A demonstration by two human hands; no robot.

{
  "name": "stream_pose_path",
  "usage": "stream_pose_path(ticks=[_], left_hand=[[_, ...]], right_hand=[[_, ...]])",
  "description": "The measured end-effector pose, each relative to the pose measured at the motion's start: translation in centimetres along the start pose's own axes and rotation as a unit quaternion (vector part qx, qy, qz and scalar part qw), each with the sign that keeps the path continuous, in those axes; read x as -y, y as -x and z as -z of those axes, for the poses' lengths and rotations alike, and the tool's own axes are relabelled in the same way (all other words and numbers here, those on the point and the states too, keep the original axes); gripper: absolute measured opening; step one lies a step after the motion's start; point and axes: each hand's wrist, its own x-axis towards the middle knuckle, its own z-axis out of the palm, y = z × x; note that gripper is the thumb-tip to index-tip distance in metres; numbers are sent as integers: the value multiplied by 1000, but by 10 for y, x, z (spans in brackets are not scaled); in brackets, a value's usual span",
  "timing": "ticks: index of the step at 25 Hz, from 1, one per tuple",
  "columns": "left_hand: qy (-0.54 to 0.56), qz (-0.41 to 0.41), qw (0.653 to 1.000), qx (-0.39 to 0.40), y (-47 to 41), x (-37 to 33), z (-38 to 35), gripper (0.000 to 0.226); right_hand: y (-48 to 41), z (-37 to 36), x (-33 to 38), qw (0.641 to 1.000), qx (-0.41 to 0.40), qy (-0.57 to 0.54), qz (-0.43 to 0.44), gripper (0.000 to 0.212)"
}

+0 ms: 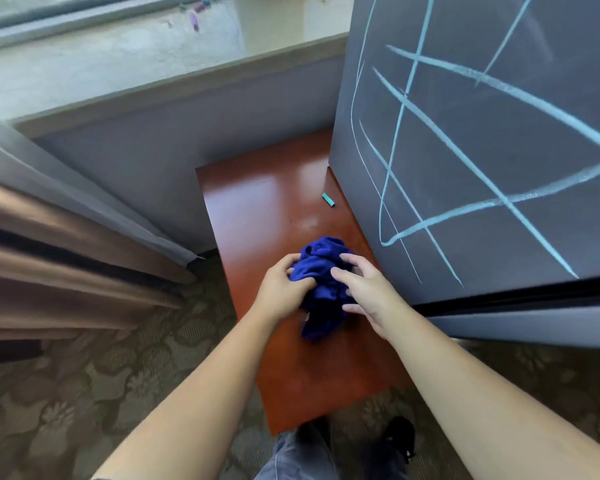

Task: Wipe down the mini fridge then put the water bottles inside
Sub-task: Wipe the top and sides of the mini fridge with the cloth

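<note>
1. Cloth [321, 271], blue and bunched, sits over the wooden table [257, 209], just left of the fridge [465, 150].
2. Left hand [281, 285] and right hand [364, 289] both grip it, fingers curled.
3. Chalk [328, 199] lies beside the fridge.

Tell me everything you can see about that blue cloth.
The cloth is deep blue, soft-looking fabric, bunched into a crumpled wad with one loose end hanging toward the person. It is over the glossy reddish wooden table, near its right edge. The left hand and right hand grip it from either side.
</note>
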Motion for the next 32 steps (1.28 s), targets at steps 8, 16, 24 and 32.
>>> stream_pose_path(ticks=[8, 16, 24, 32], left_hand=[[180, -212, 960, -25, 190, -108, 38, 45], [188, -459, 863, -92, 353, -221, -24, 49], [62, -555, 826, -76, 406, -302, -128, 44], [-44, -621, 777, -86, 372, -391, -201, 44]], right_hand=[[181, 19, 50, 944, 43, 13, 326, 36], [368, 109, 90, 773, -36, 113, 623, 49], [418, 232, 84, 752, -86, 113, 643, 63], [399, 327, 139, 754, -125, 23, 644, 46]])
